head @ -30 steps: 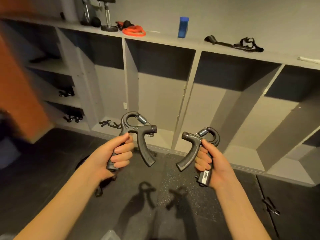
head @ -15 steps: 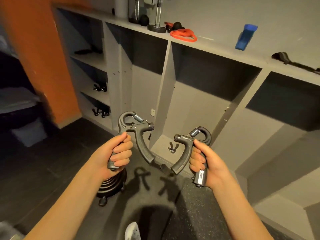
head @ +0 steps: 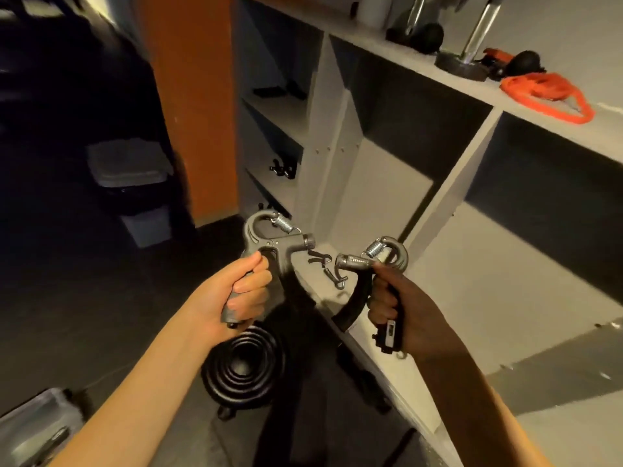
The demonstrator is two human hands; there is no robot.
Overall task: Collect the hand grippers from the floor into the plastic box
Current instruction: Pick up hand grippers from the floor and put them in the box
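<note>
I hold two black spring hand grippers in front of me. My left hand [head: 241,296] grips the handles of the left hand gripper [head: 269,235], its spring loop pointing up. My right hand [head: 401,310] grips one handle of the right hand gripper [head: 362,264], whose other curved handle hangs free toward the left. The clear plastic box [head: 23,429] shows at the bottom left corner, with a dark hand gripper [head: 50,444] lying inside. Two more small grippers [head: 325,266] lie on the lowest shelf behind my hands.
A grey shelf unit [head: 340,136] fills the right side, with an orange band [head: 546,92] and dumbbells [head: 468,45] on top. A stack of black weight plates [head: 244,369] stands on the dark floor below my hands. A grey bin [head: 135,183] and an orange pillar [head: 192,96] stand at the left.
My view has swung left and down: the shelves slid right, the plastic box and weight stack came into view. Both hands keep their grippers; the left one now looks squeezed.
</note>
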